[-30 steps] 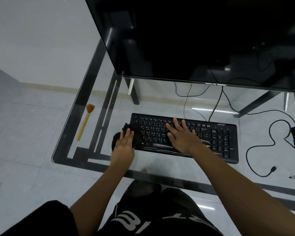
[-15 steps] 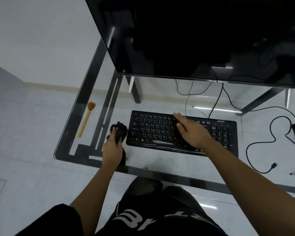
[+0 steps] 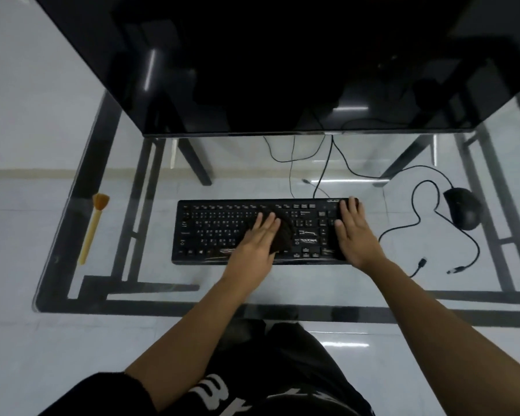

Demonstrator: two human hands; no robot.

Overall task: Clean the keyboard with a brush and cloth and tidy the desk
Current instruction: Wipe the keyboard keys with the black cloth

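Observation:
A black keyboard [image 3: 213, 229] lies on the glass desk [image 3: 150, 274] in front of a large dark monitor [image 3: 267, 64]. My left hand [image 3: 255, 244] lies flat with straight fingers on a dark cloth [image 3: 282, 238], pressing it onto the middle keys. My right hand [image 3: 354, 232] rests flat on the keyboard's right end, over the number pad. A yellow-handled brush [image 3: 92, 229] with orange bristles lies on the desk at the far left, apart from both hands.
A black mouse [image 3: 463, 211] sits at the right with its cable [image 3: 415, 217] looping across the glass. Two loose cable plugs [image 3: 422, 262] lie near the right front. More cables hang behind the keyboard. The desk's black frame shows through the glass.
My left hand has brought the cloth from the keyboard's left end onto its middle keys. My right hand has slid from the middle to the right end. The view has shifted right.

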